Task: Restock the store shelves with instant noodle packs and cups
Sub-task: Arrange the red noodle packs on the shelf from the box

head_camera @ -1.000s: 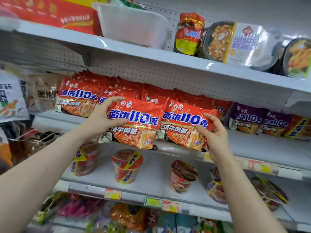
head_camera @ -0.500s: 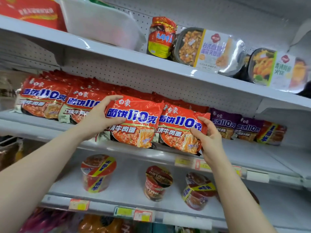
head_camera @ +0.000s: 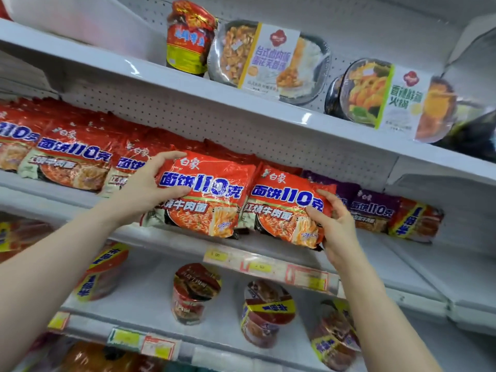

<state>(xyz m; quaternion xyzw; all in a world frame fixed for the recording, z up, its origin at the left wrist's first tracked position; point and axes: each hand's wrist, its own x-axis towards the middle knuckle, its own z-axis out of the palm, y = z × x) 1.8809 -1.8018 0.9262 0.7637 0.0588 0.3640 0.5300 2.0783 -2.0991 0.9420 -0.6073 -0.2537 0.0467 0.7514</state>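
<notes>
Two red instant noodle packs stand side by side at the front of the middle shelf (head_camera: pixel 188 242). My left hand (head_camera: pixel 145 189) grips the left pack (head_camera: pixel 212 200) at its left edge, thumb across its front and fingers over its top corner. My right hand (head_camera: pixel 335 224) holds the right pack (head_camera: pixel 284 208) at its right edge, thumb on the front and fingers behind. More red packs (head_camera: pixel 72 159) fill the shelf to the left. Purple packs (head_camera: pixel 373 208) lie to the right. Noodle cups (head_camera: pixel 196 291) stand on the shelf below.
The top shelf holds a red jar (head_camera: pixel 190 38) and two sleeved meal bowls (head_camera: pixel 271 57). Price tags (head_camera: pixel 268 267) line the middle shelf's front edge. Bare shelf surface (head_camera: pixel 429 267) shows at the right, in front of the purple packs.
The view has shifted left and drawn closer to the shelf. Both hands keep their hold on the two red packs, which sit a little further back among the row.
</notes>
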